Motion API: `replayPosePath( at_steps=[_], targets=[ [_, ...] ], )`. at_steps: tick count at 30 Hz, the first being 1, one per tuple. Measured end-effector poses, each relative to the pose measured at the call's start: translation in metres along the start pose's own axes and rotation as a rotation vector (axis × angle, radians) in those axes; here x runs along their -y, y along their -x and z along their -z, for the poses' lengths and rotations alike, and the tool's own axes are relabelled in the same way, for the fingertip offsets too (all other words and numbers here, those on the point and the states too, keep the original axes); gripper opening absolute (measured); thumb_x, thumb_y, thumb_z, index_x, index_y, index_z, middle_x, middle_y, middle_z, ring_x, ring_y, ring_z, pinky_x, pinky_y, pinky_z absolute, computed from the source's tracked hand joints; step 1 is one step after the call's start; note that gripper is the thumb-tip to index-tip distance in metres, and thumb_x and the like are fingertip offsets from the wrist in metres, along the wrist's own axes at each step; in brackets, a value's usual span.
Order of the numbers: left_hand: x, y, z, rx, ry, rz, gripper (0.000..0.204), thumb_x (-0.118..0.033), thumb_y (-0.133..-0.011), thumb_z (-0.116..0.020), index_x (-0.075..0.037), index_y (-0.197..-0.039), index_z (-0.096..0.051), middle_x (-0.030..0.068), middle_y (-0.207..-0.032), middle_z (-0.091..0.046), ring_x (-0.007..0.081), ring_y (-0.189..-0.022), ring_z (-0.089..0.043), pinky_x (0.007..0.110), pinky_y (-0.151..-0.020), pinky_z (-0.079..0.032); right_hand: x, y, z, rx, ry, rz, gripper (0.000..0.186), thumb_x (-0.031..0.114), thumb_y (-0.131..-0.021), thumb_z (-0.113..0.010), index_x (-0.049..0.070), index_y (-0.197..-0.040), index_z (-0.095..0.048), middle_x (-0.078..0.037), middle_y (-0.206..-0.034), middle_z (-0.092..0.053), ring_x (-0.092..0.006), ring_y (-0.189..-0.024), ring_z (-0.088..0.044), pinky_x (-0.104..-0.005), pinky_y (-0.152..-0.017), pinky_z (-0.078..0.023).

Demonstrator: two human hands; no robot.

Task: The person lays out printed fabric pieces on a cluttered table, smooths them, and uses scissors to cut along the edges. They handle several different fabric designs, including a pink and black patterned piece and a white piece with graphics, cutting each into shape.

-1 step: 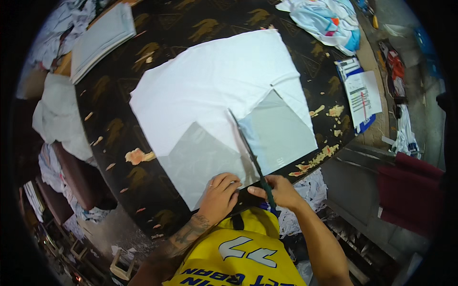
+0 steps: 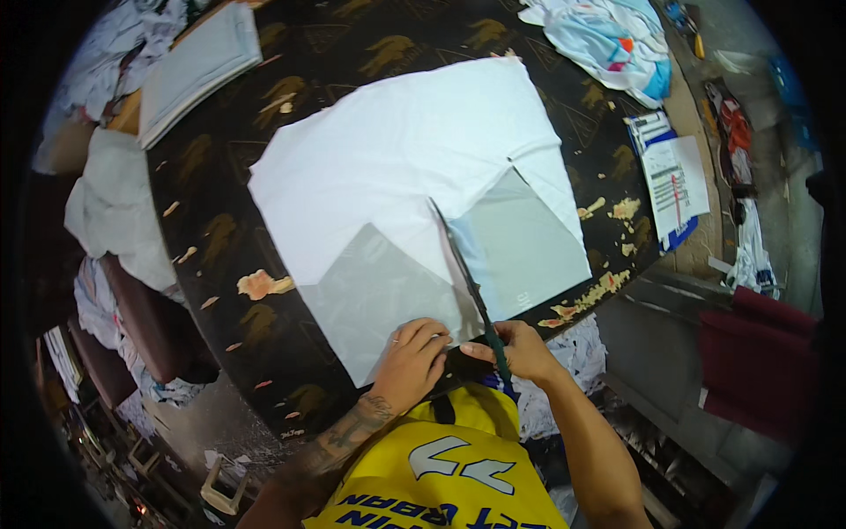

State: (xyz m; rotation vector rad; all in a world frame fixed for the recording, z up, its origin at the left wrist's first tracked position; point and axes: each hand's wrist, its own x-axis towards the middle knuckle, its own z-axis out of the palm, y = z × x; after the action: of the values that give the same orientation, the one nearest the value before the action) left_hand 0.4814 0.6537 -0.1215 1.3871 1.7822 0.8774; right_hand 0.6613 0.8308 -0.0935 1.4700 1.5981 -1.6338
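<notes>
A large white cloth [image 2: 397,132] lies spread over the dark tabletop. Two grey pieces, a left one [image 2: 379,291] and a right one [image 2: 529,242], cover its near part. Long scissors [image 2: 460,258] with dark green handles point away from me along the gap between them. My right hand [image 2: 520,353] grips the handles at the table's near edge. Whether the blades are parted is hard to see. My left hand [image 2: 410,357] rests palm down on the near edge of the left grey piece, fingers stretched rightward and slightly bent, a little left of the scissors.
The dark patterned table [image 2: 220,264] has worn, peeling patches. Folded pale cloth [image 2: 203,70] lies at its far left, a crumpled white-and-blue garment [image 2: 608,44] at the far right. Papers [image 2: 674,176] sit along the right edge. A maroon cloth [image 2: 758,361] hangs farther right.
The whole scene sits slightly farther right in the picture. Both hands, the scissors and the cloth keep nearly the same places relative to one another.
</notes>
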Motion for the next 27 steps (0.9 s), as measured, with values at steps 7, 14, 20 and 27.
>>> replayPosePath(
  at_steps=[7, 14, 20, 27],
  targets=[
    [0.005, -0.022, 0.032, -0.309, -0.065, -0.06, 0.029, -0.002, -0.089, -0.069, -0.004, -0.117, -0.07, 0.0143, -0.126, -0.065, 0.0353, -0.13, -0.055, 0.05, -0.11, -0.044, 0.012, 0.041, 0.026, 0.136, -0.154, 0.111, 0.054, 0.057, -0.094, -0.082, 0.01, -0.076, -0.062, 0.004, -0.065, -0.054, -0.009, -0.058, -0.052, -0.0284, -0.055, -0.041],
    [0.134, -0.115, 0.147, -0.552, -0.605, 0.099, 0.028, -0.006, -0.093, -0.067, -0.012, -0.12, -0.069, 0.0115, -0.12, -0.062, 0.0322, -0.116, -0.058, 0.048, -0.101, -0.046, -0.092, 0.118, 0.07, 0.128, -0.146, -0.15, 0.049, 0.053, -0.094, -0.083, 0.008, -0.087, -0.066, 0.0, -0.068, -0.062, -0.0127, -0.062, -0.061, -0.0296, -0.06, -0.048],
    [0.079, -0.095, 0.133, -0.719, -0.529, 0.044, 0.025, -0.007, -0.095, -0.068, -0.009, -0.119, -0.068, 0.0122, -0.116, -0.063, 0.0346, -0.114, -0.06, 0.05, -0.099, -0.046, -0.145, 0.114, 0.071, -0.01, -0.185, -0.019, 0.042, 0.046, -0.092, -0.087, 0.01, -0.089, -0.066, 0.004, -0.073, -0.059, -0.0088, -0.066, -0.055, -0.0281, -0.061, -0.045],
    [-0.016, 0.003, -0.021, -0.338, -0.229, -0.08, 0.015, -0.013, -0.088, -0.08, -0.008, -0.1, -0.072, 0.008, -0.11, -0.066, 0.0324, -0.109, -0.06, 0.047, -0.096, -0.044, -0.175, 0.133, 0.062, 0.185, 0.063, -0.045, 0.063, 0.061, -0.086, -0.086, 0.003, -0.103, -0.07, -0.004, -0.085, -0.064, -0.0174, -0.083, -0.057, -0.0336, -0.076, -0.046]
  ],
)
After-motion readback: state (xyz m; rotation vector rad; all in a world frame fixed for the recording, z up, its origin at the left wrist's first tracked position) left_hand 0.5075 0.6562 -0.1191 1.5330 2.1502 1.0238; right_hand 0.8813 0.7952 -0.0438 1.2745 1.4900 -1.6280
